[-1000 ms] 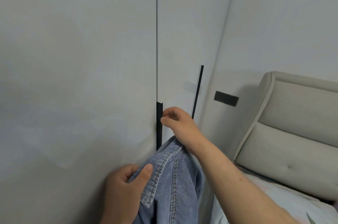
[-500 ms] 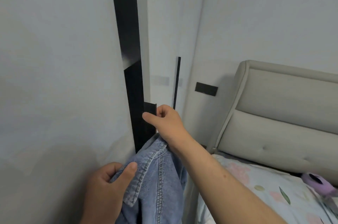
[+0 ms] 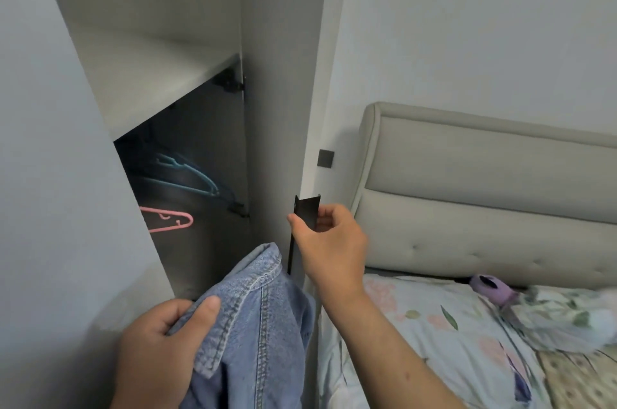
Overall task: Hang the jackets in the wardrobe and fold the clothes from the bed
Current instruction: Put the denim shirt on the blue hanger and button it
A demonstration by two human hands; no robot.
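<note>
The right hand (image 3: 330,248) pinches the black metal handle (image 3: 305,213) on the pale grey wardrobe door (image 3: 283,108) edge, holding it open, while the left hand (image 3: 160,348) grips the blue denim jacket (image 3: 257,325) by its collar just outside the opening, seemingly bound for the pink plastic hanger (image 3: 170,220) inside.

Single view, head-worn, wide-angle. Camera stands close in front of the open wardrobe (image 3: 200,251) and looks forward and down, turned a little to its right side. The wardrobe shelf (image 3: 150,81) sits high in the frame. The door (image 3: 277,108) is seen nearly edge-on at centre. The bed (image 3: 417,325) and headboard (image 3: 484,191) fall to the right, lower and farther off. Both arms enter from the bottom edge: left hand (image 3: 157,348) with denim jacket (image 3: 253,335) nearest the lens, right hand (image 3: 334,248) at the door handle (image 3: 305,211), mid-frame. Verticals lean outward toward the edges.
</note>
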